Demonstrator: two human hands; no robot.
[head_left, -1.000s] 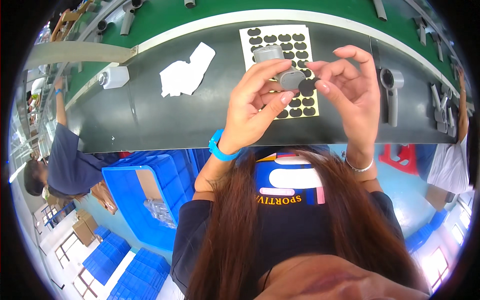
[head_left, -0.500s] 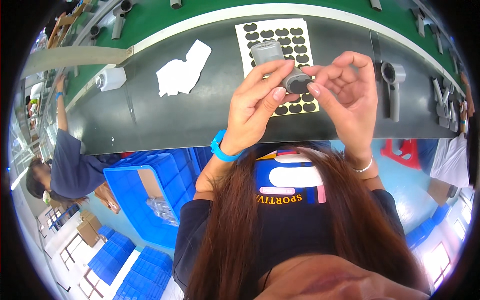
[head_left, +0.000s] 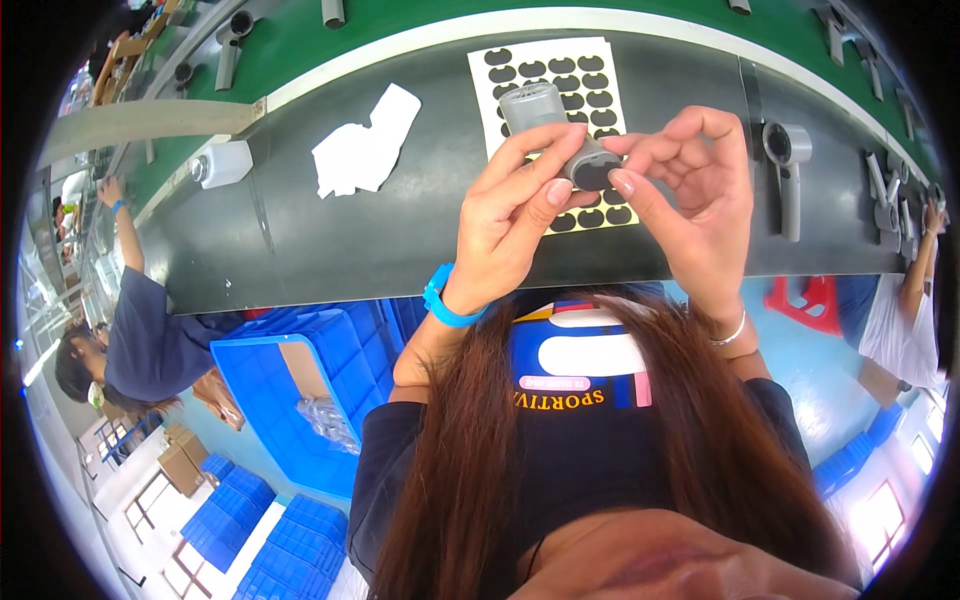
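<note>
My left hand (head_left: 508, 215) grips a grey, hair-dryer-shaped device (head_left: 532, 110) by its handle. Its round, grilled head points away from me, and the handle's end faces toward me. A black oval sticker (head_left: 594, 172) covers that end. At the sticker's right edge, the thumb and index finger of my right hand (head_left: 695, 185) come together in a pinch, while the other fingers curl loosely above. Beneath the device lies a white sheet of black oval stickers (head_left: 550, 52), partly hidden by my hands.
Another grey device (head_left: 789, 185) rests to the right, with several more (head_left: 888, 205) beyond it. Crumpled white paper (head_left: 365, 145) and a white bottle (head_left: 222, 164) are on the left. A green conveyor belt (head_left: 430, 20) runs behind. Blue crates (head_left: 290, 400) stand below; co-workers are at both sides.
My hands have barely shifted, still at the sticker on the handle's end. Grey devices on the green belt have slid left. The co-workers' arms at both sides have moved.
</note>
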